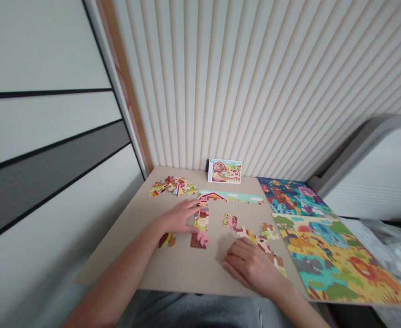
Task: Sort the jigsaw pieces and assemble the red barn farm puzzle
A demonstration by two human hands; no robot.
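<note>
My left hand [181, 217] lies with fingers spread, its fingertips touching the left edge of a joined upright strip of jigsaw pieces [202, 223] that shows a pink pig at its lower end. Beneath that wrist, a green and brown jigsaw piece [168, 240] is partly covered. Above the strip runs a joined top row [234, 197] with a red barn roof and sky. My right hand [250, 264] rests on the table, its fingers curled in and no piece showing in them. Just beyond it lie cow-patterned jigsaw pieces [263, 243], partly hidden, and a small pig piece [230, 221].
A heap of loose jigsaw pieces [173, 186] sits at the back left of the table [125, 241]. The farm picture card [225, 171] leans against the pleated curtain [200, 82]. To the right are a finished safari puzzle [337, 259] and a dark blue animal puzzle [294, 197].
</note>
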